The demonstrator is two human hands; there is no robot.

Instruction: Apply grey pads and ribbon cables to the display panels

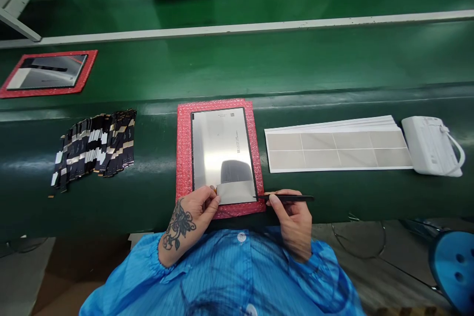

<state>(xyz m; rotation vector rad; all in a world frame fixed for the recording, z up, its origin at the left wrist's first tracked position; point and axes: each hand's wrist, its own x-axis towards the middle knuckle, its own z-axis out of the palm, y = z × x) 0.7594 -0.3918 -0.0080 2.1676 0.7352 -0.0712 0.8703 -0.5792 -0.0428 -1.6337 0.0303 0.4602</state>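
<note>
An LCD panel (211, 138), silver-backed with a thin black border, lies on red bubble wrap (184, 153) in front of me. A grey rectangular sticker (237, 192) lies along the panel's near end. At the sticker's left end, my left hand (200, 207) is closed in a pinch, its thumb and forefinger on that edge; a small orange-brown bit shows by the fingertips. Black tweezers (292, 198) are held in my right hand (294, 217), pointing left, with their tips at the panel's near right corner.
Left of the panel lies a pile of black flex strips (98, 145). Sticker sheets (336, 150) with grey rectangles lie to the right, beside a white device with a strap (425, 145). Another panel (52, 73) rests on red wrap (87, 71) at far left. A blue stool (454, 266) stands at lower right.
</note>
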